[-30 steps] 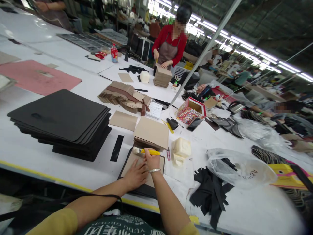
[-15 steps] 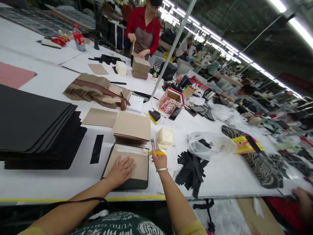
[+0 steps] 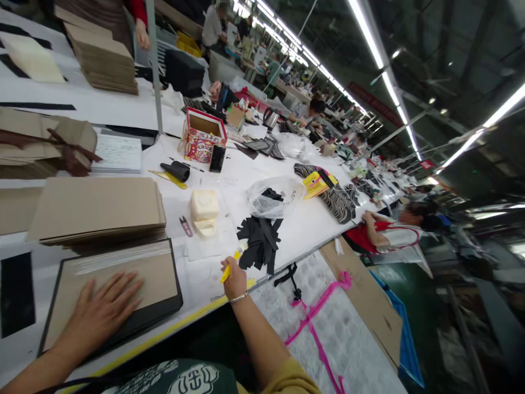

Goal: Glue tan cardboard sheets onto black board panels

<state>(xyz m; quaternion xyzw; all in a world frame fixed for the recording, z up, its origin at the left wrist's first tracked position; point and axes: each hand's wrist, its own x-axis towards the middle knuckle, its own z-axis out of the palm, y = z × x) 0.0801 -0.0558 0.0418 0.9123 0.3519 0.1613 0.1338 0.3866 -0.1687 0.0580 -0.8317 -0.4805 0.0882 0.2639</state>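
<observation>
My left hand [image 3: 100, 312] lies flat, fingers spread, on a tan board [image 3: 151, 273] that rests on a black sheet stack [image 3: 172, 303]. A whitish strip runs along the board's far edge. My right hand [image 3: 234, 279] is closed around a yellow-handled brush [image 3: 225, 273], near the table's front edge, right of the board. The brush's tip is near black fabric strips [image 3: 260, 243]. Behind the board stands a stack of tan boards [image 3: 98, 210]. A cream block-shaped container [image 3: 204, 210] and small pink snips [image 3: 186, 226] sit to its right.
A red patterned box [image 3: 200, 139], a phone [image 3: 217, 158] and a plastic bag [image 3: 266, 200] lie farther back. A metal pole [image 3: 156, 71] rises from the table. Across it stands a person with a red sleeve [image 3: 137, 11]; another person in red [image 3: 369, 232] is at the right.
The view has swung to the right. My right hand has moved with the brush from the board's far edge to the table's front edge on the right. My left hand stays on the board.
</observation>
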